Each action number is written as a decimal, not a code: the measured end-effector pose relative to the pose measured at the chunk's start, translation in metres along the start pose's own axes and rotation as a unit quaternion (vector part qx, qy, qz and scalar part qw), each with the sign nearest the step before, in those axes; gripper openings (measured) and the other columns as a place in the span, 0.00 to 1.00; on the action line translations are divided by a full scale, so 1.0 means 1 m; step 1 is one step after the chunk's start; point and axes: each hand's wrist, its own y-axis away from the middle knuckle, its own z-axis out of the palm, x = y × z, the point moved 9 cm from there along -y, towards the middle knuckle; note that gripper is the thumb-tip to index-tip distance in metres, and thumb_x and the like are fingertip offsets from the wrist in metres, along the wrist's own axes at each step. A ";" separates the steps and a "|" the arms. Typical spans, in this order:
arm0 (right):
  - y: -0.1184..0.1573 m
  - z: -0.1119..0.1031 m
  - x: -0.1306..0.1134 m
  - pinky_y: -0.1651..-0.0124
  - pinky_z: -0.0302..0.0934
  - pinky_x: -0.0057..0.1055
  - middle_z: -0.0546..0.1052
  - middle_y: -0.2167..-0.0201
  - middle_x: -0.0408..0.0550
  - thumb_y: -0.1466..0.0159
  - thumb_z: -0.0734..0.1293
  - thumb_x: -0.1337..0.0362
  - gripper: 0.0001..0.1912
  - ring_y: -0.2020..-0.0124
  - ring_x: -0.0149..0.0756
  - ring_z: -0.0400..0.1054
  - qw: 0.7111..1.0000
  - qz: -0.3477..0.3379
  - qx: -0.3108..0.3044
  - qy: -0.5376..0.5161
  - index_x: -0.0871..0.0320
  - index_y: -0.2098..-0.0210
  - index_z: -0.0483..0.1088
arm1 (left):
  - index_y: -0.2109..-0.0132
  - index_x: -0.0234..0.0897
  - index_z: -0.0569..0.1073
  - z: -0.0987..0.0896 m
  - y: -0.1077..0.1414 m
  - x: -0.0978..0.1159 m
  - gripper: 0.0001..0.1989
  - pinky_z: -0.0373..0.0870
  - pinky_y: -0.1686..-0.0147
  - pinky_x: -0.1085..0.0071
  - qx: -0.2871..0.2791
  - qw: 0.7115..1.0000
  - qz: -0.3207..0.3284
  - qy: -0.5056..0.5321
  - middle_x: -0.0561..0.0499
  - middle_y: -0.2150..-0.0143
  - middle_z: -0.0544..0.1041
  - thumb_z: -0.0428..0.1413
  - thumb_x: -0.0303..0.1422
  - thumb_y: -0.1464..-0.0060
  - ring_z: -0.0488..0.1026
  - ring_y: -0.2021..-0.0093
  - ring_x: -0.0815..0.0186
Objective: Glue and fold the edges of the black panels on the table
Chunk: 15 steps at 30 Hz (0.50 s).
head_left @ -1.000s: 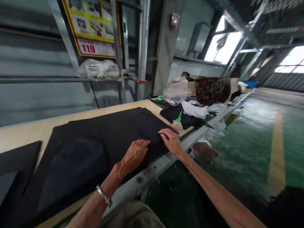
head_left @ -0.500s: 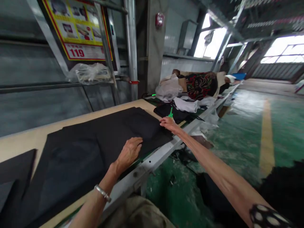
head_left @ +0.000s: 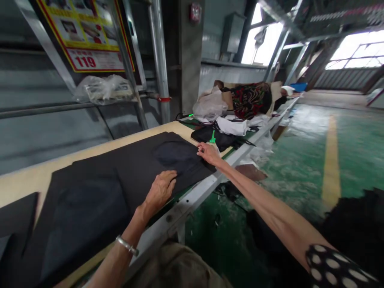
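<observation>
Across the left and middle of the frame, black fabric sheets (head_left: 141, 156) lie on a pale tabletop (head_left: 21, 184); the near left part runs out at the frame's edge. Two navy pieces rest on them, one at lower left (head_left: 90, 212), one near the middle (head_left: 174, 154), their outlines hard to make out, dark on dark.

The left hand (head_left: 162, 187), at centre, lies palm down on the sheets, fingers extended and close together, gripping nothing visible. The right hand (head_left: 208, 154), right of centre, has curled fingers with thumb near forefinger at the fabric's far right corner; whether cloth is pinched there cannot be told. It hides most of a bottle with a green nozzle (head_left: 213, 138).

At lower right, a polka-dot sleeve (head_left: 333, 266) is cut off by the frame, and a black heap (head_left: 357, 228) is too dark to identify. The poster (head_left: 90, 36) at upper left loses its top; clear plastic (head_left: 105, 89) below it blurs its contents.
</observation>
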 end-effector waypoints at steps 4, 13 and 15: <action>-0.004 0.006 0.003 0.63 0.57 0.28 0.74 0.69 0.44 0.43 0.67 0.64 0.16 0.70 0.31 0.65 1.000 -0.012 0.003 -0.006 0.61 0.54 0.70 | 0.48 0.38 0.72 -0.002 0.001 0.002 0.12 0.66 0.40 0.53 0.006 1.000 -0.003 -0.007 0.45 0.44 0.74 0.48 0.31 0.34 0.70 0.43 0.59; 0.005 0.009 0.006 0.62 0.58 0.28 0.74 0.68 0.45 0.42 0.66 0.66 0.16 0.68 0.32 0.66 1.000 -0.008 -0.003 -0.003 0.63 0.54 0.69 | 0.48 0.37 0.72 -0.001 0.001 0.003 0.12 0.66 0.40 0.52 -0.002 1.000 -0.005 -0.013 0.45 0.43 0.74 0.49 0.30 0.35 0.70 0.42 0.58; 0.007 0.009 0.007 0.63 0.58 0.28 0.74 0.69 0.45 0.41 0.65 0.66 0.15 0.70 0.31 0.65 1.000 -0.007 -0.004 0.004 0.63 0.54 0.69 | 0.47 0.37 0.72 0.000 0.001 0.003 0.12 0.66 0.39 0.52 -0.007 1.000 -0.005 -0.017 0.45 0.43 0.74 0.49 0.30 0.35 0.70 0.42 0.58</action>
